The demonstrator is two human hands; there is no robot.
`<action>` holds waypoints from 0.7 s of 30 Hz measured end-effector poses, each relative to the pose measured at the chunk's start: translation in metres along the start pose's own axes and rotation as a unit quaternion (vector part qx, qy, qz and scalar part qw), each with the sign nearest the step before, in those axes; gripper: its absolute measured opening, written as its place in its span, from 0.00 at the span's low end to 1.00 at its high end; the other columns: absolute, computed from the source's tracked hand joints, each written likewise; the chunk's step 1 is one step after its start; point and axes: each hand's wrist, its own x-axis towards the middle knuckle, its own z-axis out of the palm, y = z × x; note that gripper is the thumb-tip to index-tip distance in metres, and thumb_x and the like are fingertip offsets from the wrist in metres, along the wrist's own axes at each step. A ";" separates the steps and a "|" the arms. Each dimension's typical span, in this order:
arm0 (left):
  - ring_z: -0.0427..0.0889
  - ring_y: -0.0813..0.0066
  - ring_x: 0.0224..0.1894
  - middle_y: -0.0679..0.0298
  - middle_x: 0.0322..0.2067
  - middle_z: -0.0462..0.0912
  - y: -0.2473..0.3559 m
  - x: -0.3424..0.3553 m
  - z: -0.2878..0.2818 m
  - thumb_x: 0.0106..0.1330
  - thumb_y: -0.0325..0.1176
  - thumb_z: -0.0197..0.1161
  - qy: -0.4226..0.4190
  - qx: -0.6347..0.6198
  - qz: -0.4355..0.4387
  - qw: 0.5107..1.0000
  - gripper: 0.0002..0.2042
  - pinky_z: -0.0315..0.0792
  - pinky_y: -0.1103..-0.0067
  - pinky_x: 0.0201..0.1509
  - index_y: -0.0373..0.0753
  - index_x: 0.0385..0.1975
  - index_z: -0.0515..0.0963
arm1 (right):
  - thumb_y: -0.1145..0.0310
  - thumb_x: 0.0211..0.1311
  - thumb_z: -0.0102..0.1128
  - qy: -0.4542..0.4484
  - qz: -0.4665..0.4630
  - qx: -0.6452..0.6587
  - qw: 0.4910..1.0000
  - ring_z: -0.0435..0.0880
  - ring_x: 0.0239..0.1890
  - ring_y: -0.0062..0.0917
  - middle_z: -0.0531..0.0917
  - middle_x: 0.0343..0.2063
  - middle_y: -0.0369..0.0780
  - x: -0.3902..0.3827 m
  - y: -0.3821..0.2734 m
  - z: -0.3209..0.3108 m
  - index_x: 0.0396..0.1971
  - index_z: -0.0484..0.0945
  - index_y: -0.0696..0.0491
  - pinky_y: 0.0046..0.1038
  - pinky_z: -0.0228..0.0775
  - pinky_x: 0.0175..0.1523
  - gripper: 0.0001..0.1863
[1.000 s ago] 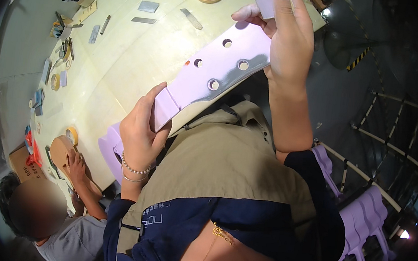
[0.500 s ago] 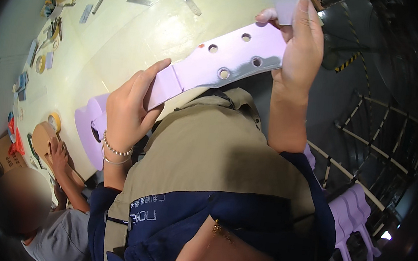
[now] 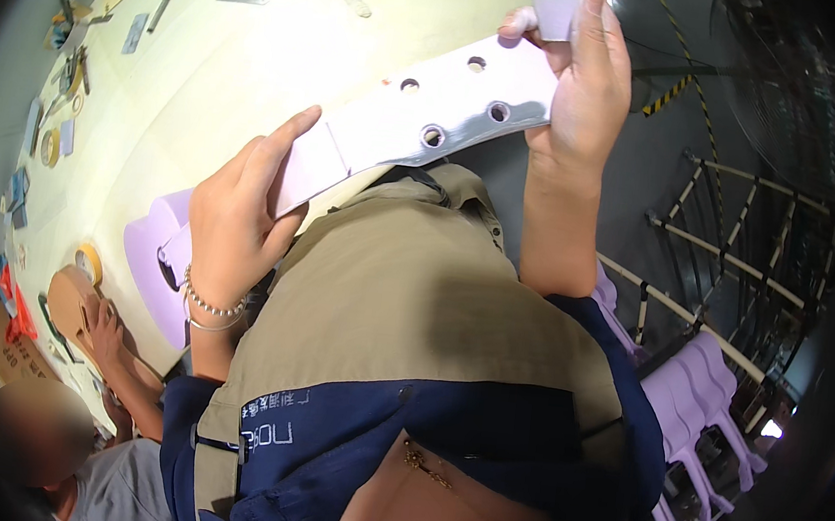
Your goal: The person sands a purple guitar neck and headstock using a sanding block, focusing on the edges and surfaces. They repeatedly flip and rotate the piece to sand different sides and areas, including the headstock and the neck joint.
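- Bench [image 3: 170, 116]: upper left.
- Lilac guitar-shaped piece [image 3: 385, 127]: upper centre, tilted; apparently at the hold-and-rub step.
- Left hand [image 3: 242, 205]: grip wrapped around its neck.
- Right hand [image 3: 587, 88]: grip clamped on a pale pad [image 3: 558, 11]; next move calls for steady support.

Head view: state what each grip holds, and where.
The left grip holds the lilac piece left of its four holes; the right grip, its right end and a pale sheet by the edge.
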 end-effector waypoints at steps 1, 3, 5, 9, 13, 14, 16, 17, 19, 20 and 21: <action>0.69 0.69 0.21 0.63 0.21 0.69 -0.004 -0.001 -0.002 0.38 0.18 0.59 -0.001 -0.002 -0.002 1.000 0.37 0.65 0.77 0.26 0.46 0.58 0.74 | 0.61 0.75 0.44 0.004 0.004 -0.003 1.000 0.80 0.30 0.22 0.81 0.35 0.41 -0.001 0.000 0.004 0.56 0.69 0.63 0.24 0.73 0.37 0.21; 0.68 0.70 0.20 0.63 0.20 0.67 -0.009 -0.001 -0.004 0.37 0.18 0.59 -0.003 -0.004 0.000 1.000 0.37 0.63 0.77 0.25 0.46 0.58 0.74 | 0.61 0.75 0.43 0.026 0.033 -0.035 0.998 0.80 0.29 0.23 0.81 0.34 0.41 -0.005 -0.007 0.012 0.56 0.69 0.62 0.24 0.73 0.36 0.21; 0.66 0.70 0.19 0.64 0.19 0.65 -0.005 -0.005 -0.002 0.37 0.18 0.60 0.005 0.015 0.004 1.000 0.37 0.61 0.77 0.24 0.44 0.57 0.75 | 0.60 0.75 0.43 0.016 0.028 -0.034 0.999 0.80 0.29 0.24 0.81 0.34 0.42 -0.009 -0.010 0.011 0.56 0.69 0.62 0.25 0.73 0.36 0.21; 0.63 0.71 0.17 0.65 0.17 0.61 -0.007 -0.019 0.009 0.34 0.20 0.61 0.076 0.059 0.053 0.994 0.37 0.57 0.77 0.21 0.41 0.56 0.76 | 0.59 0.76 0.41 -0.064 -0.026 0.015 0.997 0.79 0.30 0.26 0.80 0.34 0.42 -0.008 -0.001 -0.005 0.56 0.68 0.62 0.26 0.72 0.37 0.22; 0.61 0.72 0.17 0.66 0.16 0.59 -0.009 -0.025 0.011 0.32 0.21 0.62 0.109 0.078 0.079 0.988 0.38 0.56 0.77 0.20 0.40 0.55 0.77 | 0.59 0.75 0.41 0.003 -0.045 -0.001 0.999 0.80 0.35 0.25 0.80 0.39 0.43 -0.013 0.003 -0.006 0.59 0.66 0.62 0.28 0.71 0.42 0.23; 0.61 0.72 0.17 0.66 0.16 0.58 -0.009 -0.025 0.012 0.31 0.22 0.62 0.112 0.080 0.081 0.987 0.38 0.56 0.77 0.20 0.40 0.55 0.77 | 0.58 0.75 0.41 0.005 -0.048 0.002 0.999 0.80 0.37 0.25 0.80 0.41 0.43 -0.014 0.004 -0.007 0.59 0.66 0.62 0.28 0.71 0.43 0.24; 0.62 0.71 0.17 0.66 0.16 0.59 -0.010 -0.025 0.014 0.32 0.21 0.63 0.104 0.078 0.071 0.989 0.38 0.57 0.77 0.20 0.41 0.56 0.77 | 0.58 0.75 0.42 0.005 -0.040 -0.001 0.999 0.80 0.39 0.25 0.80 0.43 0.44 -0.016 0.004 -0.008 0.60 0.65 0.62 0.29 0.71 0.47 0.25; 0.62 0.71 0.17 0.66 0.16 0.59 -0.010 -0.024 0.015 0.32 0.21 0.63 0.101 0.077 0.066 0.990 0.39 0.57 0.77 0.21 0.41 0.56 0.76 | 0.58 0.75 0.43 0.002 -0.028 -0.007 1.000 0.80 0.40 0.26 0.80 0.43 0.44 -0.016 0.002 -0.007 0.61 0.64 0.62 0.29 0.71 0.48 0.25; 0.64 0.71 0.18 0.65 0.17 0.61 -0.013 -0.015 0.021 0.34 0.20 0.64 0.075 0.067 0.057 0.993 0.39 0.58 0.76 0.22 0.44 0.57 0.76 | 0.59 0.75 0.42 0.010 -0.052 -0.016 0.998 0.80 0.39 0.27 0.80 0.40 0.45 -0.012 0.005 -0.008 0.59 0.65 0.62 0.31 0.72 0.49 0.24; 0.65 0.70 0.19 0.65 0.18 0.63 -0.017 -0.006 0.025 0.35 0.20 0.64 0.064 0.057 0.056 0.995 0.39 0.59 0.76 0.22 0.45 0.58 0.75 | 0.60 0.75 0.41 0.018 -0.090 -0.024 0.995 0.80 0.38 0.28 0.80 0.37 0.45 -0.005 0.013 -0.011 0.57 0.67 0.63 0.32 0.73 0.47 0.23; 0.68 0.70 0.20 0.65 0.20 0.66 -0.023 0.000 0.031 0.38 0.19 0.66 0.034 0.074 0.040 0.996 0.39 0.62 0.75 0.23 0.49 0.59 0.73 | 0.62 0.75 0.40 0.027 -0.129 -0.033 0.991 0.80 0.36 0.29 0.80 0.34 0.45 -0.002 0.019 -0.015 0.56 0.68 0.64 0.34 0.74 0.46 0.21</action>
